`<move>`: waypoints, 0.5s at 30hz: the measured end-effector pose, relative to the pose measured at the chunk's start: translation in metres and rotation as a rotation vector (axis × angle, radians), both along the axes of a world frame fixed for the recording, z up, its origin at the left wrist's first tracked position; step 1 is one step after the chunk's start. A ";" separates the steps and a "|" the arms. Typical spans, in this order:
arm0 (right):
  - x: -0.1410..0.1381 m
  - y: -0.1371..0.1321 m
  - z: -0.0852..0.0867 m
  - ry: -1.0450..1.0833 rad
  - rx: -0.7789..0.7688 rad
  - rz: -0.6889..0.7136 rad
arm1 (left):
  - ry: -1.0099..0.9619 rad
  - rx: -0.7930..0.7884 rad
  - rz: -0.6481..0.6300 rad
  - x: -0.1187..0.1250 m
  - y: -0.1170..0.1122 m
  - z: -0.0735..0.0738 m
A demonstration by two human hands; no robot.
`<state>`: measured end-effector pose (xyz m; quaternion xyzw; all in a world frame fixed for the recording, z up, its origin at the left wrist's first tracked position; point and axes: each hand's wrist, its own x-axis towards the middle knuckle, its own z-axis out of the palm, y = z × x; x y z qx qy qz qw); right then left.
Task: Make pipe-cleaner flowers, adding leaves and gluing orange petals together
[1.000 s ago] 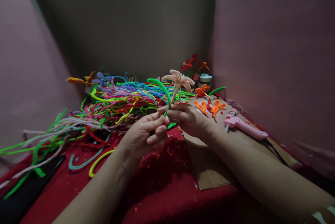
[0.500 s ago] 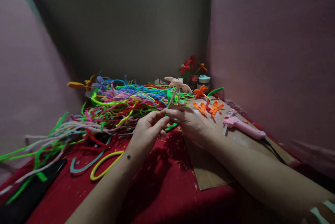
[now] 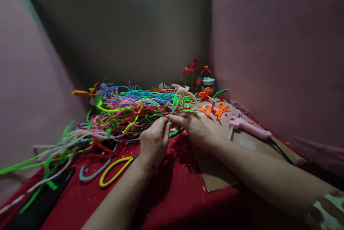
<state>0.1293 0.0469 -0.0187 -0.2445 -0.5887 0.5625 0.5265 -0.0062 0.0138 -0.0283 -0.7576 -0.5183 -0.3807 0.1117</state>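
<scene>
My left hand point(image 3: 154, 140) and my right hand point(image 3: 191, 126) meet over the red cloth, both pinching the lower stem of a peach pipe-cleaner flower point(image 3: 183, 91). The flower leans up and to the right above my fingers, its petals spread at the top. A green pipe-cleaner leaf point(image 3: 175, 101) runs along the stem, partly hidden behind it. Fingers of both hands are closed on the stem's base.
A big tangle of coloured pipe cleaners point(image 3: 123, 110) lies behind my hands. Orange pipe-cleaner flowers point(image 3: 215, 109) and a pink glue gun point(image 3: 248, 127) rest on a cardboard sheet point(image 3: 223, 172) at the right. A small jar point(image 3: 208, 83) with red flowers stands in the corner. Pink walls close in on both sides.
The flower has sunk lower and tilted away, and the curved green leaf has been pressed in along the stem. My left hand turned palm-down. The camera dipped a little.
</scene>
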 end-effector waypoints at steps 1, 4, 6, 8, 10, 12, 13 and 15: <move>0.000 0.001 -0.001 0.000 0.011 -0.003 | -0.009 -0.004 -0.007 0.000 0.000 0.000; -0.001 0.003 -0.006 0.012 0.044 -0.017 | -0.026 -0.009 -0.017 -0.001 0.001 0.000; -0.001 0.005 -0.010 0.011 0.068 -0.020 | -0.027 -0.005 -0.027 -0.002 0.002 -0.001; -0.002 0.006 -0.014 0.008 0.101 -0.022 | -0.044 -0.009 -0.043 -0.003 0.003 -0.001; -0.002 0.007 -0.016 -0.005 0.143 -0.021 | -0.114 -0.050 -0.061 -0.004 0.004 -0.001; -0.002 0.009 -0.018 -0.042 0.168 -0.027 | -0.264 -0.162 -0.099 -0.004 0.005 -0.001; -0.001 0.009 -0.017 -0.053 0.170 -0.041 | -0.365 -0.240 -0.137 -0.003 0.006 -0.001; -0.001 0.009 -0.016 -0.044 0.159 -0.045 | -0.573 -0.407 -0.239 -0.003 0.008 0.001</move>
